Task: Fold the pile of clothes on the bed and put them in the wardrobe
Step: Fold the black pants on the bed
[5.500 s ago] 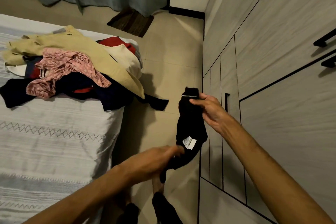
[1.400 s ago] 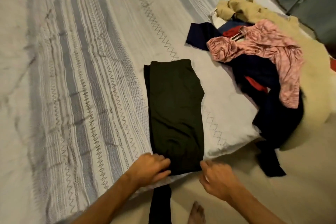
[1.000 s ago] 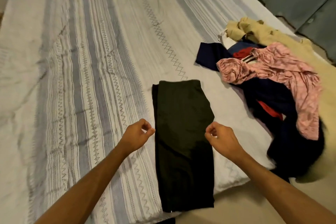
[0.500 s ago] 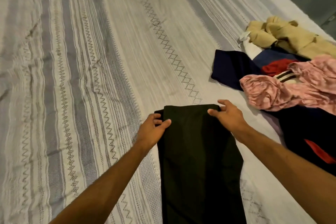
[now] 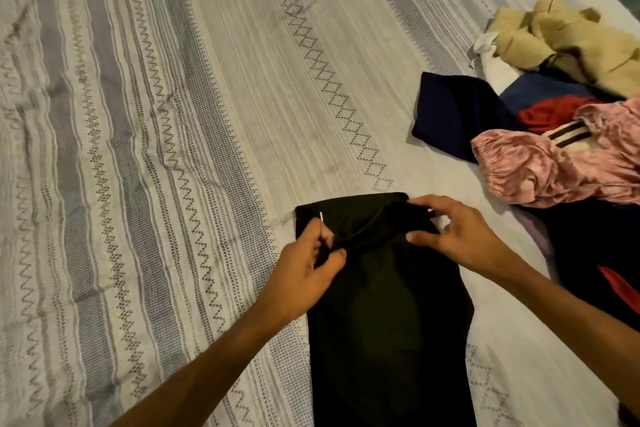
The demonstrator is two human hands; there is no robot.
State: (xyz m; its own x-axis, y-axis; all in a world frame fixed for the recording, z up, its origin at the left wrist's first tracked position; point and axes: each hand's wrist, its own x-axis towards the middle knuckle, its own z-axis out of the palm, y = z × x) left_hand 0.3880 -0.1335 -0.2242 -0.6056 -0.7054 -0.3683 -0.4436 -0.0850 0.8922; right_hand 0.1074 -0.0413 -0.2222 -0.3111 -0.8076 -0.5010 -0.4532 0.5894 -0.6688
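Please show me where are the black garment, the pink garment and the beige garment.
black garment (image 5: pixel 388 315): head view, on its flat middle part.
pink garment (image 5: pixel 540 172): head view, on its gathered sleeve.
beige garment (image 5: pixel 568 42): head view, on its crumpled top.

The garment (image 5: pixel 388 305) under my fingers (image 5: pixel 322 236) is black with a small white mark. The bedspread (image 5: pixel 156 114) is off-white with grey stripes, zigzags and diamond rows. In the pile I see a tan piece (image 5: pixel 571 42), a navy one (image 5: pixel 450 114), red cloth (image 5: pixel 550 111) and mottled pink fabric (image 5: pixel 554 170).
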